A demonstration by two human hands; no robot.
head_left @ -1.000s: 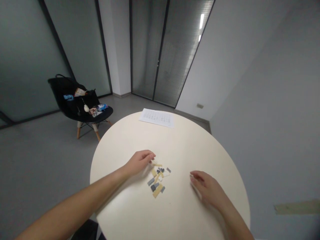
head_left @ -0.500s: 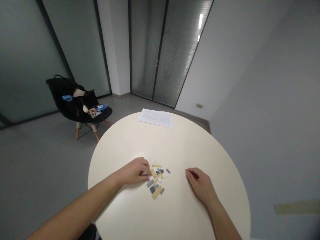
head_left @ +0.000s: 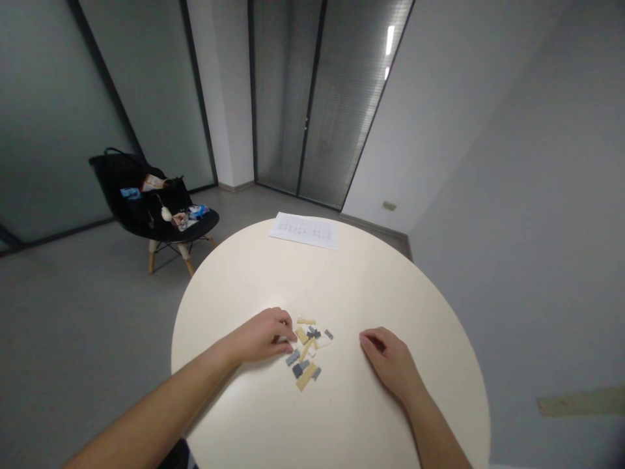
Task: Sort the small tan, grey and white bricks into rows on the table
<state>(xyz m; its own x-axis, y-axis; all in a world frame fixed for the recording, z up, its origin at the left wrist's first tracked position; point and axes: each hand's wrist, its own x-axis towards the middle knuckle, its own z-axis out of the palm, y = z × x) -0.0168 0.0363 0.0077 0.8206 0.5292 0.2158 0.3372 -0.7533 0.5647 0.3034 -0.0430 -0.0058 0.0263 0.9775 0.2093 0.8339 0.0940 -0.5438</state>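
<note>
Small toy building bricks lie loose in a pile on the round white table (head_left: pixel 224 273). Among them are a long tan brick (head_left: pixel 307 376), a tan plate (head_left: pixel 301 335), grey bricks (head_left: pixel 293 357), a dark grey brick (head_left: pixel 297 370) and white pieces. At the pile's left edge rests my left hand (head_left: pixel 273 333), its thumb and curved fingers apart, fingertips beside the tan plate; whether they touch it I cannot tell. To the right of the pile, apart from it, my right hand (head_left: pixel 388 355) lies on the table, fingers curled and thumb tip against forefinger. No piece shows in it.
A printed white sheet (head_left: pixel 303 230) lies at the table's far edge. Beyond the table on the left stands a black chair (head_left: pixel 110 185) with a bag and small packets on it. Walls and glass partitions (head_left: pixel 283 98) surround the table.
My right hand has shifted very slightly left. My left hand has barely moved, and the bricks lie as before.
</note>
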